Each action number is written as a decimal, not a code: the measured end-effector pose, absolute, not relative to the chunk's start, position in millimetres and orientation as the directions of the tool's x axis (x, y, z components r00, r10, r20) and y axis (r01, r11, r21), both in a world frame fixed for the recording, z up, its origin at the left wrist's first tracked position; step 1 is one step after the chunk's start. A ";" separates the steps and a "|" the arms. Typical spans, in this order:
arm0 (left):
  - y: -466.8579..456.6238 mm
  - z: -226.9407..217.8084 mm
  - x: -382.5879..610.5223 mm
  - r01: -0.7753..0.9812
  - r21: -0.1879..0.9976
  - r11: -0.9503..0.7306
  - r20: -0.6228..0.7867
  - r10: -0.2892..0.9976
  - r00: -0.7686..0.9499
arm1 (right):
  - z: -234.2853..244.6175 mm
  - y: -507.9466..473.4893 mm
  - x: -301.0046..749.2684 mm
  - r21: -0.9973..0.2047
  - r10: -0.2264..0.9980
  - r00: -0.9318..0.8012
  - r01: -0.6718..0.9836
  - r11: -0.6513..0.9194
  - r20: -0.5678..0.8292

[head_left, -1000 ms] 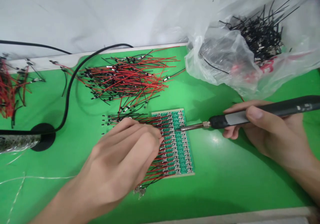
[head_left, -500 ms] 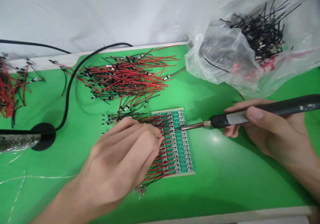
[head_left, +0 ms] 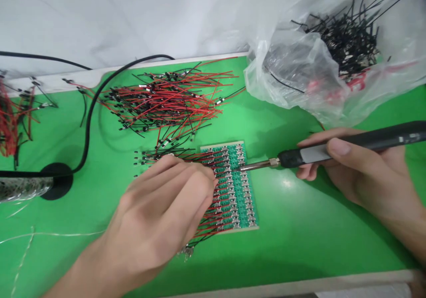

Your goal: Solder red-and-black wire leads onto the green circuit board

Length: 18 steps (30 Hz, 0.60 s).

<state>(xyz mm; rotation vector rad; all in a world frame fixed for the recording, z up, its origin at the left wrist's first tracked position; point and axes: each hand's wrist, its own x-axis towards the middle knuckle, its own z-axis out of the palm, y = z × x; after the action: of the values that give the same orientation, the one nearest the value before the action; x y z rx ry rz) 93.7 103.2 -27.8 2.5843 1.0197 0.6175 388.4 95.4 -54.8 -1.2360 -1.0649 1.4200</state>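
A small green circuit board (head_left: 244,200) lies on the green mat (head_left: 299,236) with rows of red and black wires (head_left: 213,209) joined to its left side. My left hand (head_left: 163,209) rests on those wires, fingers curled and pressed together at the board's left edge; whether they pinch one wire is hidden. My right hand (head_left: 353,169) grips a black soldering iron (head_left: 336,149) like a pen. Its metal tip (head_left: 248,167) touches the board's upper rows.
A loose pile of red and black wires (head_left: 166,102) lies behind the board. A clear plastic bag (head_left: 316,67) holding black leads sits at back right. A black cable (head_left: 89,120) runs to a round hole (head_left: 56,180) at left. More wires (head_left: 9,120) lie at far left.
The iron's tip has shifted slightly up the board. Both hands stay almost where they were.
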 end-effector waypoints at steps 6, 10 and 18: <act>102.6 -27.2 95.1 0.579 0.415 -0.701 0.273 0.704 0.656 | -55.4 95.3 388.6 -0.981 0.986 -0.033 -0.091 -0.168 -0.166; 101.3 -27.5 95.2 0.573 0.427 -0.700 0.285 0.705 0.649 | -55.5 95.4 389.1 -0.980 0.985 -0.043 -0.099 -0.172 -0.168; 100.7 -27.7 96.0 0.579 0.429 -0.693 0.283 0.712 0.642 | -56.1 95.7 387.6 -0.978 0.984 -0.037 -0.111 -0.176 -0.173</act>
<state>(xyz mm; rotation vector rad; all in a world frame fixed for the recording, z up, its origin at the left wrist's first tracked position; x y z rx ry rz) 96.0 100.7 -27.7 2.5651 1.0374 0.6303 387.6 95.7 -56.1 -1.2368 -1.0548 1.4094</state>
